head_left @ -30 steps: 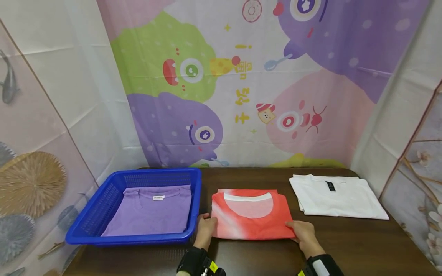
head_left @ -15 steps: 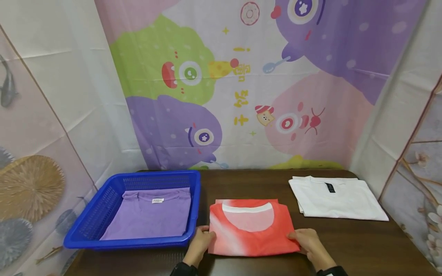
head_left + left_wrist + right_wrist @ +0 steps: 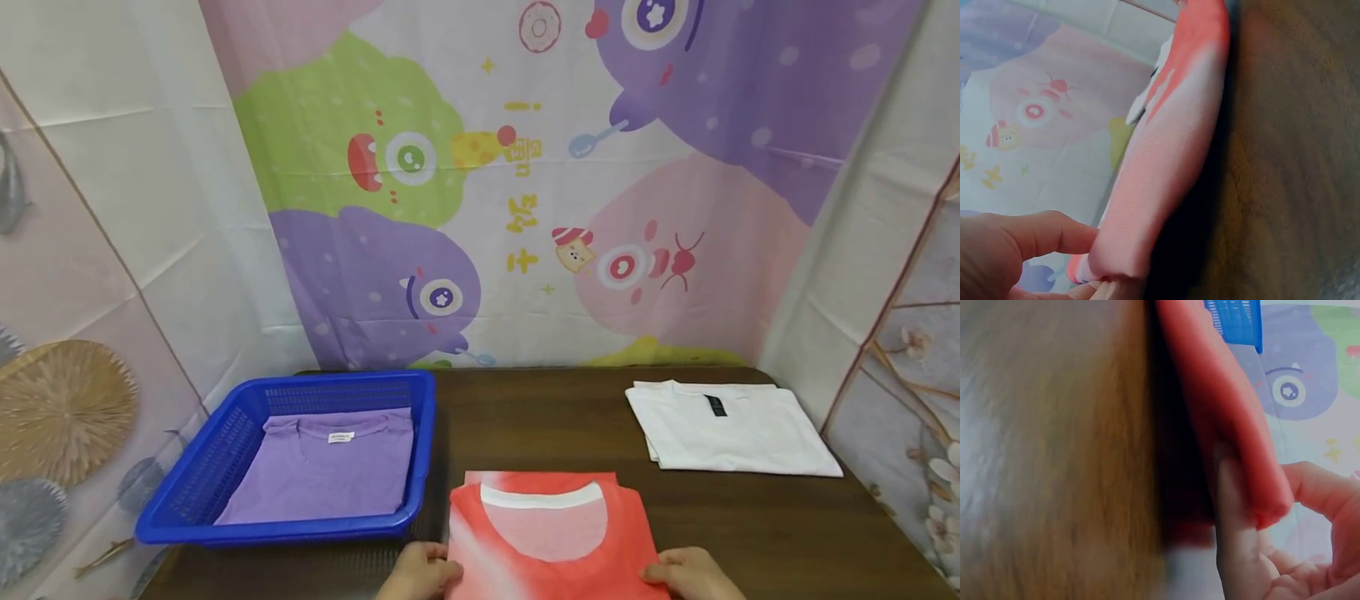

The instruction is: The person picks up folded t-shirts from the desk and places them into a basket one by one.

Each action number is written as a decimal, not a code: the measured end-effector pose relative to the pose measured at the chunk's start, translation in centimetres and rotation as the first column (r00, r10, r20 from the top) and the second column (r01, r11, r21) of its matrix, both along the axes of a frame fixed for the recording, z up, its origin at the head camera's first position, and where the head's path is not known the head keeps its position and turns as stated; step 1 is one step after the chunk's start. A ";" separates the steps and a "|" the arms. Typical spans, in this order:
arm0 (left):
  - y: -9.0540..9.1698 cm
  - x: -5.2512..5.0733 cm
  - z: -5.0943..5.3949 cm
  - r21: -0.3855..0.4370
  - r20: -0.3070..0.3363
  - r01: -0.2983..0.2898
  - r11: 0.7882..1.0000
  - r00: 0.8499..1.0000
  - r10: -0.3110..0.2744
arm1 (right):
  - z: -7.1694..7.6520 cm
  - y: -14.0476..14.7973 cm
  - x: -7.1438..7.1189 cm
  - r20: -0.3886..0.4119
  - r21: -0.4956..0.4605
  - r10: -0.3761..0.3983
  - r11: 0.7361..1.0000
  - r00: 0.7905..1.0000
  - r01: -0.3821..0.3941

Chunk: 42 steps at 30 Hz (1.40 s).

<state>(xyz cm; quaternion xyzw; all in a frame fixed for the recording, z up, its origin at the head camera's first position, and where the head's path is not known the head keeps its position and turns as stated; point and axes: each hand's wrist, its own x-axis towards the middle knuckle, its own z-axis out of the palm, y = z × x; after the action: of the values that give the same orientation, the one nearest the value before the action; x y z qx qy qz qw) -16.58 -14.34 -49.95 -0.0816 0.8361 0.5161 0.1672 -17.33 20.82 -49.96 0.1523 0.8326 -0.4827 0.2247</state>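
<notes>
A folded red and pale pink T-shirt (image 3: 630, 533) with a white neckband lies between my two hands, its lower part cut off by the head view's bottom edge. My left hand (image 3: 420, 573) pinches its left edge; in the left wrist view the thumb is on top of the fold (image 3: 1160, 144) and fingers go beneath it. On the opposite edge, my right hand (image 3: 692, 573) grips the shirt, with a finger on each side of the red fold (image 3: 1235, 406) in the right wrist view. A dark band separates the cloth from the tabletop in both wrist views.
At the left stands a blue plastic basket (image 3: 277, 533) holding a folded purple T-shirt (image 3: 322, 475). A folded white T-shirt (image 3: 738, 437) with a black label lies on the right of the brown table (image 3: 532, 425). A cartoon-printed curtain (image 3: 517, 317) hangs behind the table.
Both hands have brought the red T-shirt toward the front of the table, closer to me, and it appears larger. The basket, purple shirt and white shirt have stayed in place.
</notes>
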 end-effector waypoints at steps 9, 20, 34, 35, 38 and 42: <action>0.8 -1.3 0.2 0.015 -0.036 -0.025 1.000 0.999 0.025 | -0.5 -0.1 -1.3 0.047 -0.209 -0.090 0.973 0.995 0.098; 2.0 -4.1 -0.2 0.111 -0.047 -0.130 0.985 0.990 0.136 | -0.9 -1.0 -3.4 -0.044 -0.300 -0.130 0.948 0.991 0.111; 1.7 -3.6 -0.2 0.092 0.014 -0.132 0.987 0.991 0.131 | -0.8 -2.1 -3.5 -0.026 -0.187 -0.126 0.975 0.992 0.119; 1.7 -3.6 -0.1 0.086 0.014 -0.124 0.988 0.992 0.124 | -0.8 -2.1 -3.4 -0.031 -0.192 -0.119 0.975 0.992 0.111; 1.8 -3.7 -0.1 0.101 -0.005 -0.105 0.989 0.994 0.106 | -0.9 -1.9 -3.5 -0.011 -0.188 -0.123 0.975 0.992 0.119; 2.2 -4.0 -0.1 0.120 -0.045 -0.107 0.987 0.993 0.113 | -1.0 -1.8 -3.8 -0.016 -0.203 -0.138 0.970 0.990 0.131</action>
<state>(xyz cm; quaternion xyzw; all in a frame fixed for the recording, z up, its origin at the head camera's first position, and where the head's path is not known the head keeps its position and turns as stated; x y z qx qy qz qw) -20.60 -12.12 -50.05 -0.1041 0.8026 0.5748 0.1211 -21.13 19.04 -50.92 0.1776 0.7706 -0.5808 0.1932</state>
